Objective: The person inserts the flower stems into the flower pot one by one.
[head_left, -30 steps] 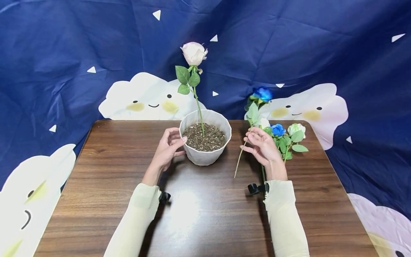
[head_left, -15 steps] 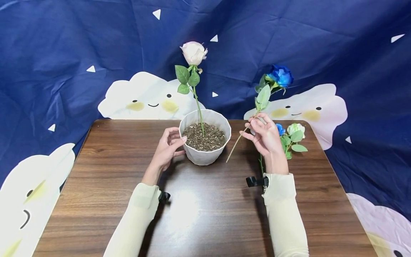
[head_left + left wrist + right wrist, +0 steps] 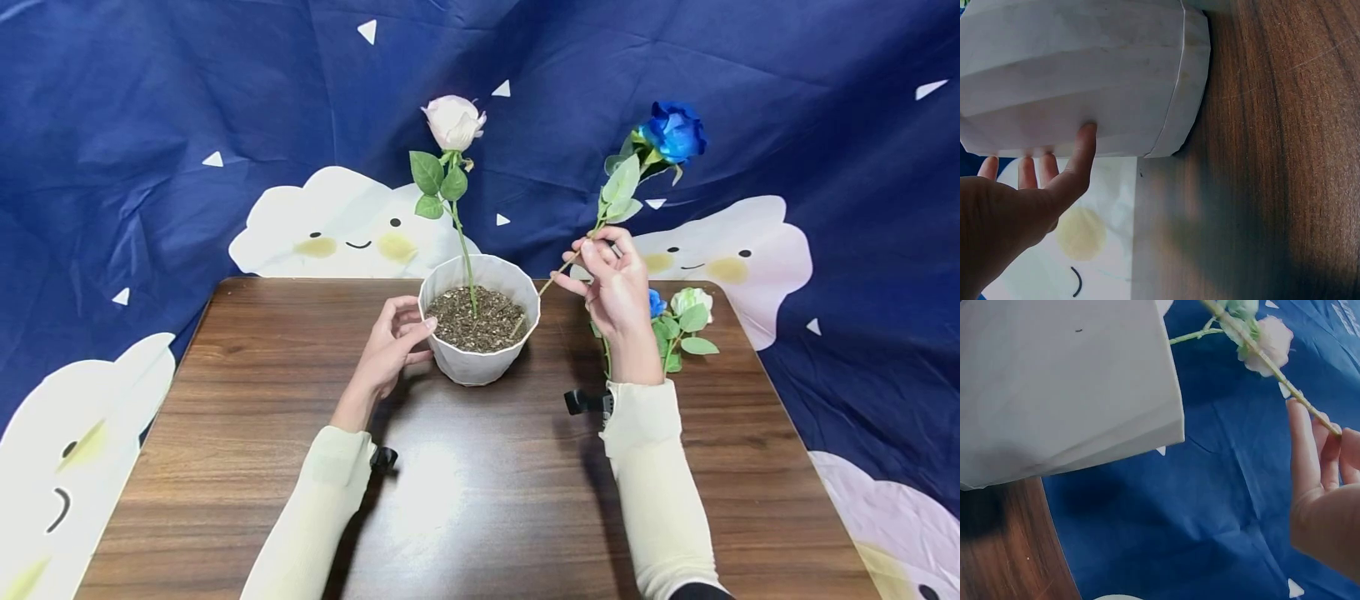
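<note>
A white faceted flowerpot [image 3: 476,367] holds dark soil [image 3: 472,333], with a pale pink rose [image 3: 453,125] standing upright in it. My left hand [image 3: 384,350] rests against the pot's left side; in the left wrist view its extended fingers [image 3: 1079,159] touch the wall. Right of the pot, my right hand [image 3: 621,287] pinches the stem of a blue rose [image 3: 675,133] below its leaves. That rose tilts, its bloom up to the right. Its stem crosses the pot's right rim, and the lower end shows at the soil; whether it is in the soil I cannot tell.
More roses lie on the brown wooden table [image 3: 480,500] behind my right hand, among them a blue one [image 3: 656,302] and a white-green one [image 3: 692,302]. A dark blue cloth [image 3: 525,50] with white clouds hangs behind the table's far edge.
My right hand has raised the blue rose and moved it slightly away from me, bringing its stem end from the table's right side into the pot. The left hand and pot have stayed put.
</note>
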{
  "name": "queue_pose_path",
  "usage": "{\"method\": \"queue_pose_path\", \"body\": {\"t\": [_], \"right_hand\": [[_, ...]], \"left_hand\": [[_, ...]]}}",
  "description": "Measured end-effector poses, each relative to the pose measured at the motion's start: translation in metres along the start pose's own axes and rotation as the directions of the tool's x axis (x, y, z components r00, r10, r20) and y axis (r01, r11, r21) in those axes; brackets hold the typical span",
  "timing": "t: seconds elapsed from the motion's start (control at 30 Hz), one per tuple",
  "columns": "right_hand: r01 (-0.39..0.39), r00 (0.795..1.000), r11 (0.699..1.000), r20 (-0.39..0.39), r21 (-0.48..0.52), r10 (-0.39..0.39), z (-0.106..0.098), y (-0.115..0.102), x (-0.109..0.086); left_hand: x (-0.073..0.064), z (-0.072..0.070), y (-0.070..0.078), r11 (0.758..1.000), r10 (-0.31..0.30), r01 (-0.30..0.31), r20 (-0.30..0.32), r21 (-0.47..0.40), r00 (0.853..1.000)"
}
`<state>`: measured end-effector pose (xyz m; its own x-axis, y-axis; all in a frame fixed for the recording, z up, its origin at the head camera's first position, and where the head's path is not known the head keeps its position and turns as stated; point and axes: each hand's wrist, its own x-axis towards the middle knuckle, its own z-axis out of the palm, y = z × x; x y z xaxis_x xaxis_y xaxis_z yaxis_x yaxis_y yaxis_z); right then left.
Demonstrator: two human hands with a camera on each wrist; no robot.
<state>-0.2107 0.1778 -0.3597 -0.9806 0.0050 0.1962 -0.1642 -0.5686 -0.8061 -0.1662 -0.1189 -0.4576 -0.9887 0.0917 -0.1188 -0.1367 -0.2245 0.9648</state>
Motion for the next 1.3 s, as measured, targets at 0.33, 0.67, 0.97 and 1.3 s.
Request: {"method": "queue_pose_path", "body": {"t": [0.33, 0.67, 0.97, 1.3], "right_hand": [[0.028, 0.999, 0.978, -0.015, -0.207, -0.032, 0.014, 0.023, 0.013], [0.044, 0.999, 0.924, 0.018, -0.379, -0.041, 0.024, 0.046, 0.022], [0.012, 0.999, 0.877, 0.036, -0.480, 0.006, 0.032, 0.059, 0.024], [0.068, 0.993, 0.765, 0.119, -0.640, 0.012, 0.037, 0.066, 0.026]], "left_hand": [[0.001, -0.001, 0.000, 1.000, 0.000, 0.000, 0.000, 0.004, 1.000], [0.001, -0.001, 0.000, 1.000, 0.001, -0.001, 0.004, 0.009, 1.000], [0.001, -0.001, 0.001, 1.000, -0.001, 0.001, -0.004, 0.009, 1.000], [0.000, 0.000, 0.002, 1.000, -0.007, 0.008, -0.007, 0.011, 1.000]]}}
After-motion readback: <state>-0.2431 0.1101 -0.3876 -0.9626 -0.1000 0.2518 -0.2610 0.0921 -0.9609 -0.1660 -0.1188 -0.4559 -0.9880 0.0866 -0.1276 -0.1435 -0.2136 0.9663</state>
